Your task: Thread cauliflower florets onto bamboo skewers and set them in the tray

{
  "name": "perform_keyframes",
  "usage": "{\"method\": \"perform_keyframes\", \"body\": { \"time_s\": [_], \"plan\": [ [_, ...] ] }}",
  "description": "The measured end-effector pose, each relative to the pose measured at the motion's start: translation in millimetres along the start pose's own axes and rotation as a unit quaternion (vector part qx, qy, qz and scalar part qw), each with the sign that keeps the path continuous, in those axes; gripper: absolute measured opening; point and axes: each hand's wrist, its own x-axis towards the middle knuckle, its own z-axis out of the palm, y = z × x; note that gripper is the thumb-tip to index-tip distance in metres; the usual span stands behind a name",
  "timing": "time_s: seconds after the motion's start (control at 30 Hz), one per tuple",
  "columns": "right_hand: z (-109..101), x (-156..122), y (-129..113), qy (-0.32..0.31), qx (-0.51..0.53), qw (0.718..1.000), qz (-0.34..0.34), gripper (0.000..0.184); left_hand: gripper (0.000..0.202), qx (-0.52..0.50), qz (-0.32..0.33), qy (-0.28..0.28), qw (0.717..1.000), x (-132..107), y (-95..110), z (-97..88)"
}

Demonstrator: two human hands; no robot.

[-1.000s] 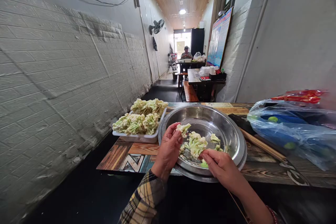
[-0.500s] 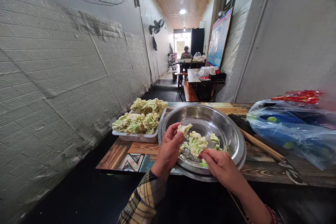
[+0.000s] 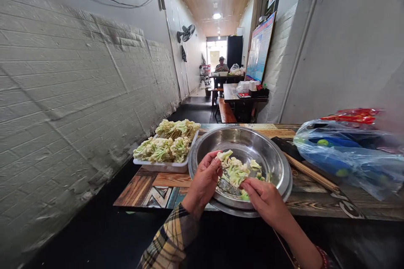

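Note:
My left hand (image 3: 205, 176) pinches a small cauliflower floret (image 3: 224, 156) over the steel basin. Close beside that floret are cauliflower pieces (image 3: 237, 173) at the fingertips of my right hand (image 3: 263, 195). The right fingers are closed on a thin skewer (image 3: 282, 241), whose tail sticks out below the hand; its tip is hidden among the cauliflower. Under both hands the wide basin (image 3: 217, 135) holds some loose florets (image 3: 255, 165) and green bits. To the left, a white tray (image 3: 162, 167) carries heaped cauliflower on skewers (image 3: 179, 148).
A bundle of wooden skewers (image 3: 311, 172) lies right of the basin, beside a clear plastic bag (image 3: 353, 155) with green items. The wooden-patterned table (image 3: 132, 191) ends near me. Farther back are another table (image 3: 232, 89), a bench (image 3: 226, 111) and a seated person (image 3: 221, 65).
The camera view has shifted slightly. The floret in my left hand is a little nearer the cauliflower at my right hand. Both grips look the same.

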Motion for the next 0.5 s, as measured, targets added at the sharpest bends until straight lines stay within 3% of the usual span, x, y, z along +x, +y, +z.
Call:
{"method": "perform_keyframes", "body": {
  "time_s": [0.2, 0.3, 0.5],
  "plan": [
    [0.7, -1.1, -1.9, 0.005, -0.013, 1.000, 0.002, 0.037, 0.041, 0.066, 0.090, 0.006, 0.994, -4.5, -1.8, 5.4],
    [0.3, -1.9, -4.0, 0.003, -0.014, 1.000, -0.001, 0.036, 0.034, 0.118, 0.119, 0.017, 0.986, -5.9, -2.5, 6.5],
    [1.8, -2.8, -3.7, 0.003, -0.008, 1.000, -0.024, 0.035, 0.032, 0.080, 0.086, 0.035, 0.992, -4.7, -0.7, 7.9]
  ]
}}
